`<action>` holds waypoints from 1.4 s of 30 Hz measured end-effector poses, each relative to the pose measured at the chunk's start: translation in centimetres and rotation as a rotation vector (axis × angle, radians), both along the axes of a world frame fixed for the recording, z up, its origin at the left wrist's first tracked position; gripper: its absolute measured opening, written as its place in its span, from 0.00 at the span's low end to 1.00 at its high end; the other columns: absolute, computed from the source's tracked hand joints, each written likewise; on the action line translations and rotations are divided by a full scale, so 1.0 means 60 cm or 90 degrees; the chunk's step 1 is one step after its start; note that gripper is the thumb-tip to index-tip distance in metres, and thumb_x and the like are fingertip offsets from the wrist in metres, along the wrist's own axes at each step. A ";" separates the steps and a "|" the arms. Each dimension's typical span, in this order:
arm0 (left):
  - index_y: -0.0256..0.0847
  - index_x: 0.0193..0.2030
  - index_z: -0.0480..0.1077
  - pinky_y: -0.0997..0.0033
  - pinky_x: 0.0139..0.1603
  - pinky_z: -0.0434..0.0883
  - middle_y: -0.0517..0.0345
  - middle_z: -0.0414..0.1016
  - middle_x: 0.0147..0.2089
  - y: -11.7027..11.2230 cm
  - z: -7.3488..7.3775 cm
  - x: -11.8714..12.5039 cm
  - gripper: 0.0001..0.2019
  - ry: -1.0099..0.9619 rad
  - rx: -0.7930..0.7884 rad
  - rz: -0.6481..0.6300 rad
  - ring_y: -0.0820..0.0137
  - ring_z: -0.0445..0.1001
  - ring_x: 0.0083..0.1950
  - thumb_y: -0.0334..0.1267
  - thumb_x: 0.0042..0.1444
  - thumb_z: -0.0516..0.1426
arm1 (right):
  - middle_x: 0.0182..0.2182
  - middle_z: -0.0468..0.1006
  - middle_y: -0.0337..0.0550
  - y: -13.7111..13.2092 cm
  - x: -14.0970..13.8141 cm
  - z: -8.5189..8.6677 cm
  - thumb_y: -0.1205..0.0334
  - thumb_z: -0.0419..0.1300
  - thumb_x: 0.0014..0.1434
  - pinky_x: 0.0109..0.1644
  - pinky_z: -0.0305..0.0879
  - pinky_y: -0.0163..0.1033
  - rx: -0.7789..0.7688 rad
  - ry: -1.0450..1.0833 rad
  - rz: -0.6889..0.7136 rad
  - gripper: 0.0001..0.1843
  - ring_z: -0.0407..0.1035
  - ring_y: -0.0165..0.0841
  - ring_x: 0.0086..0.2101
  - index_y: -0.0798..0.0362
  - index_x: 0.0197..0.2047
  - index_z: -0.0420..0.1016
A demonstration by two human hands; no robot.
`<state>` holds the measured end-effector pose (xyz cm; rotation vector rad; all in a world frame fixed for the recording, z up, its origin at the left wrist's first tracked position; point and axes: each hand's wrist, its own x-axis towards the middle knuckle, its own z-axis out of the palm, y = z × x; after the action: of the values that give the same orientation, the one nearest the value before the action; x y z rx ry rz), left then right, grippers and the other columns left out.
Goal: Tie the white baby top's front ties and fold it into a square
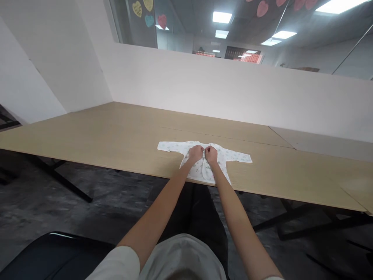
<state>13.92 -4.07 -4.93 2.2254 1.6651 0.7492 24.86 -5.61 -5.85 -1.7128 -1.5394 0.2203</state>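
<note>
A small white baby shirt [198, 171] with a faint printed pattern lies spread on the wooden table, its sleeves stretched out to both sides. Its front opening runs down the middle, and the lower hem reaches the table's near edge. My left hand [196, 153] is closed on the left front edge of the shirt, just below the neckline. Close beside it, my right hand [211, 154] pinches the right front edge at the same height. A narrow gap separates the two hands. The fingertips are partly hidden, and any fastener between them is too small to make out.
The light wooden table [116, 128] runs across the view, with seams in its top. Behind it stands a white wall [186, 81] with a window [186, 27] above. A black chair [58, 254] is at the lower left, and dark table legs [64, 179] stand below.
</note>
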 end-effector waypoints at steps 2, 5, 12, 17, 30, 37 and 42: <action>0.40 0.39 0.75 0.67 0.45 0.66 0.48 0.78 0.42 -0.001 0.000 0.000 0.13 0.005 0.012 -0.016 0.64 0.75 0.43 0.36 0.62 0.49 | 0.35 0.78 0.48 -0.002 0.000 0.002 0.68 0.47 0.57 0.45 0.63 0.38 0.003 0.008 -0.008 0.13 0.69 0.36 0.37 0.55 0.32 0.73; 0.41 0.39 0.74 0.65 0.48 0.65 0.50 0.78 0.43 0.000 -0.001 -0.002 0.14 -0.008 0.026 -0.031 0.64 0.74 0.45 0.37 0.63 0.47 | 0.35 0.79 0.47 -0.006 -0.001 0.004 0.67 0.49 0.56 0.45 0.64 0.38 0.010 0.035 0.004 0.12 0.70 0.35 0.36 0.54 0.33 0.74; 0.42 0.41 0.73 0.63 0.51 0.64 0.53 0.78 0.46 -0.003 0.001 -0.007 0.14 -0.033 0.041 -0.063 0.63 0.73 0.49 0.38 0.64 0.46 | 0.38 0.81 0.46 -0.008 0.001 0.008 0.66 0.49 0.56 0.46 0.66 0.37 0.015 0.110 0.021 0.16 0.73 0.35 0.39 0.54 0.40 0.76; 0.42 0.42 0.74 0.65 0.51 0.66 0.52 0.78 0.46 -0.007 0.007 -0.006 0.14 -0.016 0.038 -0.084 0.63 0.73 0.49 0.39 0.64 0.47 | 0.42 0.80 0.48 -0.003 0.005 0.003 0.61 0.52 0.56 0.50 0.66 0.38 0.027 0.152 0.023 0.14 0.73 0.36 0.42 0.54 0.41 0.76; 0.37 0.37 0.77 0.63 0.57 0.67 0.50 0.79 0.44 0.006 -0.020 -0.043 0.09 -0.113 0.035 -0.212 0.62 0.74 0.49 0.37 0.55 0.57 | 0.27 0.78 0.43 0.019 0.011 -0.008 0.55 0.51 0.55 0.33 0.66 0.34 0.091 0.366 -0.060 0.15 0.71 0.33 0.27 0.55 0.37 0.75; 0.39 0.35 0.78 0.62 0.55 0.67 0.52 0.79 0.42 0.002 -0.025 -0.042 0.11 -0.107 0.066 -0.201 0.63 0.72 0.47 0.39 0.57 0.55 | 0.26 0.78 0.39 -0.020 0.009 -0.006 0.65 0.54 0.51 0.37 0.67 0.35 0.027 0.238 0.059 0.09 0.72 0.32 0.29 0.52 0.33 0.75; 0.39 0.36 0.78 0.62 0.55 0.66 0.52 0.79 0.41 -0.003 -0.020 -0.043 0.12 -0.112 0.067 -0.199 0.63 0.72 0.47 0.42 0.57 0.55 | 0.28 0.78 0.40 -0.042 0.011 -0.012 0.72 0.53 0.47 0.41 0.67 0.36 0.017 0.142 0.097 0.13 0.72 0.32 0.31 0.53 0.34 0.75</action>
<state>11.37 -4.27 -6.16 2.3361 1.1856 0.9343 25.53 -8.12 -6.57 -1.4962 -1.4995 0.4504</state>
